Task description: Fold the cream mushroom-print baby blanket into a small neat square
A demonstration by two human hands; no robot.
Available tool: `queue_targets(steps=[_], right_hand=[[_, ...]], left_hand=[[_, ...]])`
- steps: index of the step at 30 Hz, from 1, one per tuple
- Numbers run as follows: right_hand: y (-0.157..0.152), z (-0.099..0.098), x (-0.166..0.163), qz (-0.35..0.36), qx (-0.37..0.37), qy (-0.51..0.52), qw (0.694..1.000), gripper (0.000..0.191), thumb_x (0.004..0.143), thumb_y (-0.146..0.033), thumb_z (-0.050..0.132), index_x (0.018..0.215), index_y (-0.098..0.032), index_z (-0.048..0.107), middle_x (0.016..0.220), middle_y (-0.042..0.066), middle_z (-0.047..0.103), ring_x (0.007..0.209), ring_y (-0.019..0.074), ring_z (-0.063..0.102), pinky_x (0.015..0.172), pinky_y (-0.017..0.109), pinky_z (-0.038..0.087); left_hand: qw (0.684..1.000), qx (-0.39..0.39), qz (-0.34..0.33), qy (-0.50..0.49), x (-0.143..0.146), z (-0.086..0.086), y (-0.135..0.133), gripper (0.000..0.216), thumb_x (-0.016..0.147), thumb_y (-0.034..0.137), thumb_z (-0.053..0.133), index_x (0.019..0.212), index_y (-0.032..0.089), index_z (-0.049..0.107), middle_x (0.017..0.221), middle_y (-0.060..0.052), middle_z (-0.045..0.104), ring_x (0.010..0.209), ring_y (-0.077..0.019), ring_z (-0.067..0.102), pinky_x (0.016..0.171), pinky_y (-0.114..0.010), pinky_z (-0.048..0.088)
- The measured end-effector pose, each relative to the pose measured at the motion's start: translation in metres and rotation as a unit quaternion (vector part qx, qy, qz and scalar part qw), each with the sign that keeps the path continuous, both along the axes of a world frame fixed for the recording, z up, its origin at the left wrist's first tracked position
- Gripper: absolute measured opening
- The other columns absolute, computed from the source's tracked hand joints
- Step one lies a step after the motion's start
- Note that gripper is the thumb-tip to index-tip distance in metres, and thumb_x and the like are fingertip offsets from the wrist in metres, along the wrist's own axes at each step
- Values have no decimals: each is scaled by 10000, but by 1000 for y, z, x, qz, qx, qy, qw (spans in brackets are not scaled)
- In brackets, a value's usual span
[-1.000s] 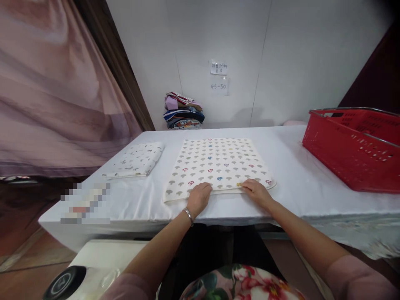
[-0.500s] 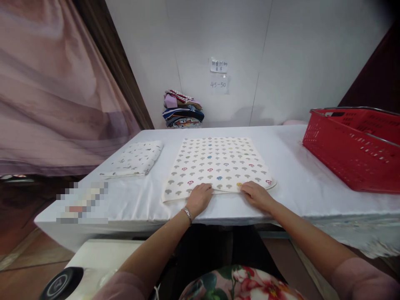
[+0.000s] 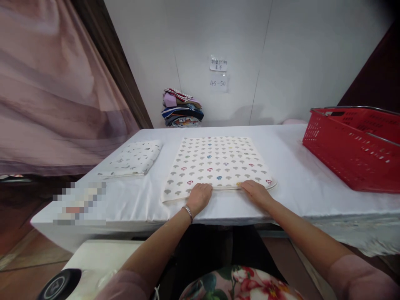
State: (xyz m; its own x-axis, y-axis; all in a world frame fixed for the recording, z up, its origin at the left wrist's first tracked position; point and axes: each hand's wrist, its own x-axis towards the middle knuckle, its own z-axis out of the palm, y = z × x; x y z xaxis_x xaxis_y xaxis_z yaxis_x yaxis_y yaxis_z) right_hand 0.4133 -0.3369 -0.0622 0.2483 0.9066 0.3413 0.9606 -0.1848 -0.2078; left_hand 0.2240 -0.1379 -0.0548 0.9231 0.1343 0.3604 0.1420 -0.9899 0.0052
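Both your left hand (image 3: 200, 197) and right hand (image 3: 256, 194) are grasping the cloth (image 3: 218, 160) near the table's (image 3: 287, 171) front edge, tips partly hiding.

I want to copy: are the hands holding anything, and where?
The right hand seems to pinch the mushroom-print cloth by its near edge, right of middle. The left hand is on that edge too, left of middle, grip unclear.

You count: two bare hands (image 3: 198, 197) (image 3: 255, 193), two white printed cloths (image 3: 214, 163) (image 3: 135, 158), one red perforated plastic basket (image 3: 350, 156), one multicoloured fabric pile (image 3: 183, 111), two white paper signs (image 3: 218, 64) (image 3: 218, 83).
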Motion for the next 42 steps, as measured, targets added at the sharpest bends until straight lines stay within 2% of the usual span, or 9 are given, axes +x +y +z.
queue_targets(steps=[7,14,16,20,23,29,33,37,42], right_hand=[[0,7,-1,33,-41,30,998,273,840,-169,388,945,-254,626,1001,35,629,914,201,539,699,283,400],[3,10,-2,-57,-33,146,987,225,870,-294,384,872,-233,601,870,18,633,787,173,557,664,272,395],[3,10,-3,-39,-35,113,992,227,872,-272,382,879,-232,605,895,30,628,811,178,547,688,281,391],[0,12,-3,61,-65,-28,996,210,846,-192,417,891,-207,622,1004,71,600,897,206,508,748,314,369],[1,11,-1,64,-82,-76,992,237,870,-180,396,886,-200,632,980,72,598,874,204,494,727,314,356],[9,12,-2,33,-108,-68,991,258,881,-168,382,896,-181,639,938,70,594,858,195,480,708,297,340],[9,21,-5,46,-101,-35,993,261,883,-157,357,876,-173,618,927,71,584,864,188,482,725,290,360],[4,27,-4,69,-62,4,996,250,884,-145,336,889,-182,583,936,63,580,876,180,491,750,292,387],[-2,19,0,70,-69,-5,995,247,851,-108,348,904,-169,581,959,74,586,894,186,498,773,310,400]], left_hand=[[999,23,-38,28,1,-2,3,176,834,70,427,859,173,568,846,-59,607,791,-187,550,705,-318,401],[998,3,-62,15,0,-9,9,197,871,119,419,911,188,599,1037,-61,597,891,-195,545,732,-314,408],[998,0,-60,14,-1,-9,8,219,874,122,407,941,190,604,1077,-60,588,908,-199,540,744,-320,408],[998,7,-57,26,-1,-6,5,226,869,144,408,961,192,609,1133,-58,570,928,-213,524,755,-332,408],[998,3,-46,34,1,-5,3,221,881,182,403,925,193,619,1140,-57,565,932,-212,518,767,-333,408],[996,4,3,85,8,2,-3,257,889,184,378,858,166,632,1235,-57,520,983,-210,501,795,-327,411],[995,-2,17,95,10,5,-5,280,898,200,359,894,174,639,1261,-45,500,997,-202,491,815,-324,409],[996,28,12,86,11,4,-5,258,899,203,368,917,181,625,1259,-45,500,975,-203,499,787,-329,417],[994,69,-40,70,10,11,-8,234,885,139,367,872,154,600,1247,-52,506,1034,-207,475,826,-335,399]])
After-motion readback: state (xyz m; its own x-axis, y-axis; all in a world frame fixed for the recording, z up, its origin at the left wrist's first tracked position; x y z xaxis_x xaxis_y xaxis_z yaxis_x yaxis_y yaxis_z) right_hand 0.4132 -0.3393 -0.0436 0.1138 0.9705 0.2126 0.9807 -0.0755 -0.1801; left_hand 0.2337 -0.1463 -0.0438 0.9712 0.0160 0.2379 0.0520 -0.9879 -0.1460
